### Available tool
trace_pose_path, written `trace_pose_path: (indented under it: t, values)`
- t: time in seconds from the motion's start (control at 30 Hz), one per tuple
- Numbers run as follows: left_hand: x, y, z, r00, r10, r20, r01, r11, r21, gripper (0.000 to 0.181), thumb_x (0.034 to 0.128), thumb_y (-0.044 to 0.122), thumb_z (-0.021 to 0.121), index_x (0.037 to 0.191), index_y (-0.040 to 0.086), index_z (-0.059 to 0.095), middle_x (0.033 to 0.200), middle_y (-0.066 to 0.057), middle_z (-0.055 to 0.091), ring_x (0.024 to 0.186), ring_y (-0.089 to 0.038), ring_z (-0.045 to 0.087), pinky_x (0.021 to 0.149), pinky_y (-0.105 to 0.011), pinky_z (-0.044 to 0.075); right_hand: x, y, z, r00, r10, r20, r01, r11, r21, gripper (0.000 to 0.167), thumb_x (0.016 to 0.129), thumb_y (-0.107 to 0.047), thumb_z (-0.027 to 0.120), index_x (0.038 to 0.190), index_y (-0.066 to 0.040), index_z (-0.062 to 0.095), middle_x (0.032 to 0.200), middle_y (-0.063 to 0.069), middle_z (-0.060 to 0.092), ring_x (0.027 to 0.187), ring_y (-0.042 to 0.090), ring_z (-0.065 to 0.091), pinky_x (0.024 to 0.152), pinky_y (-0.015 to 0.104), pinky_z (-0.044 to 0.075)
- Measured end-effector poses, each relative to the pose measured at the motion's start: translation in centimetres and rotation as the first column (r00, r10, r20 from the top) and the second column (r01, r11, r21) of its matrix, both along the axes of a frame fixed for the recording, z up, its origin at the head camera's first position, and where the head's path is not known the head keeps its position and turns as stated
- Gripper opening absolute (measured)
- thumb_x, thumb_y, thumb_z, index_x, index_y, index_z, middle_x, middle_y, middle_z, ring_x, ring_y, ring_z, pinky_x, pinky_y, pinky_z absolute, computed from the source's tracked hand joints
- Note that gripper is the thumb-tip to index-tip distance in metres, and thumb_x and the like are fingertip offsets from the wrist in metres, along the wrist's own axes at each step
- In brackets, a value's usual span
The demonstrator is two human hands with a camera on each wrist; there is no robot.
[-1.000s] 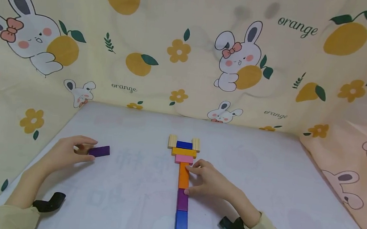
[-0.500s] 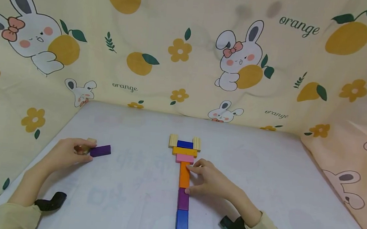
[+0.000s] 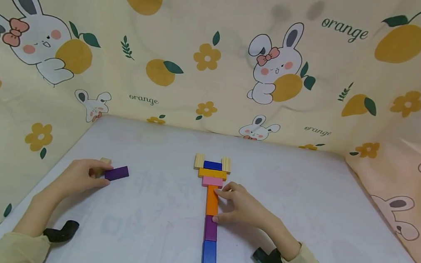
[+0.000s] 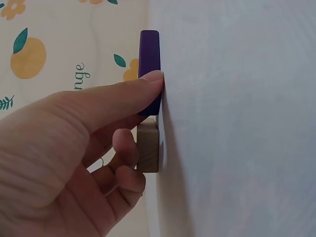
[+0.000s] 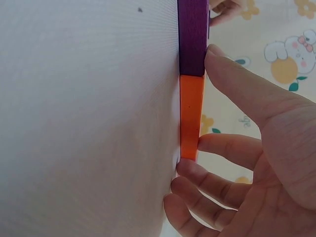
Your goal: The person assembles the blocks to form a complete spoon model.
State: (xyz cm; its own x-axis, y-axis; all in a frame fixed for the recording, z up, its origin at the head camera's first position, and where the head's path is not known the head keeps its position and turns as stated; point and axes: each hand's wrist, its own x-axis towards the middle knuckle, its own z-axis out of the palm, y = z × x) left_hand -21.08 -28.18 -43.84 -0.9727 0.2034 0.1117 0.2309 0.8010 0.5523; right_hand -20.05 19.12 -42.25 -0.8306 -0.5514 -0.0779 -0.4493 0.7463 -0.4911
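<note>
Between thumb and fingers, my left hand (image 3: 80,177) pinches a purple block (image 3: 117,173) at the left of the table. Behind it, close to the curled fingers, is a plain wooden block (image 4: 148,150), partly hidden in the head view. At the centre, my right hand (image 3: 246,208) rests against a row of blocks. Its thumb touches a purple block (image 3: 211,227), and its index finger touches an orange block (image 3: 212,200). The row continues with a blue block (image 3: 209,256) at the near end and a pink block (image 3: 212,182) beyond the orange one.
Beyond the pink block lie a yellow block (image 3: 212,173) and a dark blue block (image 3: 213,165), flanked by ridged plain wood blocks (image 3: 199,161). White cloth covers the table (image 3: 149,226). A printed bunny-and-orange curtain (image 3: 189,29) rises along the back and sides.
My left hand has shifted slightly right with the purple block, and the plain wooden block behind its fingers has come into sight. The right hand stays on the row.
</note>
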Motion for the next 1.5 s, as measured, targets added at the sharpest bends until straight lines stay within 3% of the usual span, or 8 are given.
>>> trace_pose_path:
  t: [0.3,1.03,1.13,1.27,1.4,1.5]
  values:
    - [0.3,0.3,0.1,1.000,0.006,0.017,-0.006,1.000,-0.012,0.040,0.0800,0.020,0.083,0.115,0.003,0.072,0.077,-0.002,0.051,0.072,-0.021,0.046,0.058,-0.032,0.037,0.1,-0.1,0.2,1.000,0.004,-0.008,-0.004,1.000,0.005,0.077,0.076,-0.049,0.083,0.138,-0.011,0.058,0.119,0.003,0.051,0.105,0.021,0.045,0.088,0.037,0.047]
    - [0.2,0.4,0.1,0.999,0.017,-0.039,-0.016,1.000,0.020,0.040,0.0820,0.018,0.082,0.117,0.003,0.072,0.109,-0.015,0.067,0.081,-0.023,0.052,0.067,-0.035,0.045,0.1,0.0,0.2,1.000,0.006,-0.005,-0.006,1.000,0.010,0.078,0.076,-0.050,0.082,0.138,-0.011,0.058,0.118,0.002,0.050,0.104,0.020,0.045,0.088,0.037,0.046]
    - [0.2,0.7,0.2,0.998,0.024,-0.051,-0.023,0.999,0.034,0.040,0.0831,0.020,0.081,0.119,0.005,0.071,0.100,-0.012,0.068,0.079,-0.022,0.052,0.064,-0.032,0.044,0.1,0.0,0.2,1.000,0.005,-0.002,-0.005,1.000,0.009,0.077,0.076,-0.049,0.082,0.139,-0.011,0.058,0.118,0.002,0.050,0.104,0.020,0.045,0.088,0.037,0.046]
    - [0.4,1.7,1.0,0.996,0.039,-0.076,-0.032,0.995,0.097,0.039,0.0835,0.022,0.081,0.119,0.007,0.072,0.077,-0.003,0.058,0.076,-0.022,0.052,0.056,-0.028,0.042,0.1,0.0,0.3,1.000,0.002,-0.001,-0.002,1.000,0.015,0.077,0.076,-0.049,0.082,0.139,-0.012,0.058,0.118,0.002,0.050,0.104,0.020,0.045,0.088,0.037,0.047]
    - [0.1,4.2,2.0,0.994,0.037,-0.105,-0.014,0.978,0.207,0.038,0.0835,0.025,0.081,0.118,0.010,0.073,0.074,-0.004,0.055,0.071,-0.023,0.054,0.054,-0.027,0.044,0.1,-0.1,0.2,1.000,0.000,-0.001,0.000,1.000,0.018,0.078,0.076,-0.050,0.082,0.139,-0.012,0.058,0.119,0.003,0.051,0.105,0.020,0.045,0.089,0.037,0.047]
    - [-0.7,6.7,2.7,0.994,0.010,-0.109,0.018,0.968,0.251,0.040,0.0835,0.031,0.081,0.118,0.013,0.073,0.074,-0.004,0.057,0.070,-0.022,0.056,0.056,-0.027,0.046,0.1,-0.1,0.2,1.000,0.000,-0.011,0.000,1.000,0.023,0.078,0.076,-0.051,0.082,0.139,-0.012,0.058,0.120,0.003,0.051,0.106,0.020,0.045,0.091,0.037,0.046]
